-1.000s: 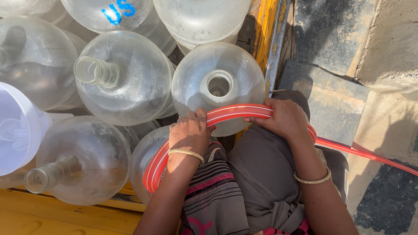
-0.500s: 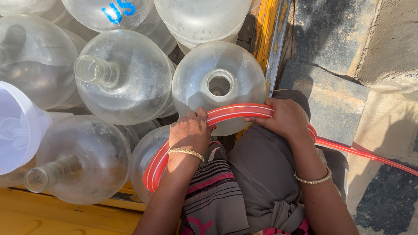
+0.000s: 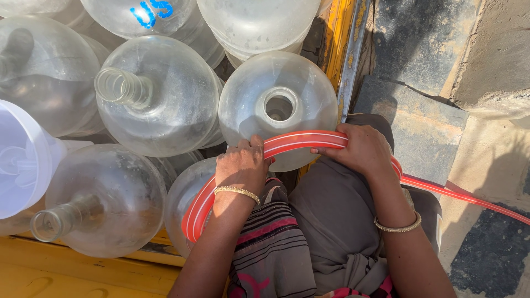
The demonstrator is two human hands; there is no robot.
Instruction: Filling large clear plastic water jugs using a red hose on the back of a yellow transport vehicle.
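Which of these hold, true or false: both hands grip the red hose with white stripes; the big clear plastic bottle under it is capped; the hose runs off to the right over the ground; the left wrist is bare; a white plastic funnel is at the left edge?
1. Both the left hand and the right hand grip the red hose with white stripes. True.
2. The big clear plastic bottle under the hose is capped. False: its neck is open.
3. The hose runs off to the right over the ground. True.
4. The left wrist is bare. False: it wears a gold bangle.
5. A white plastic funnel is at the left edge. True.
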